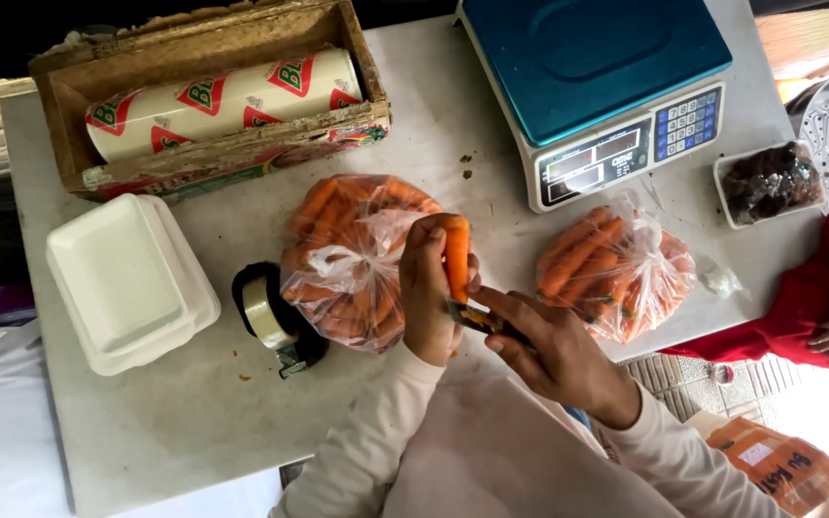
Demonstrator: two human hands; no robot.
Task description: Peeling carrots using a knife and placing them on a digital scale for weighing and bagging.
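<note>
My left hand [426,293] grips an orange carrot [457,257] upright over the grey table. My right hand [554,350] holds a small knife [472,317] with its blade against the carrot's lower end. Just behind the left hand lies a tied clear bag of carrots [352,254]. To the right of my hands rests a second clear bag of carrots [616,269].
A blue-topped weighing scale [597,77] stands at the back right. A wooden box holds a roll of cling film [223,101]. White foam trays [127,278] and a tape dispenser [275,317] sit at left. A tray of dark fruit [769,182] and another person's red sleeve [817,297] are at right.
</note>
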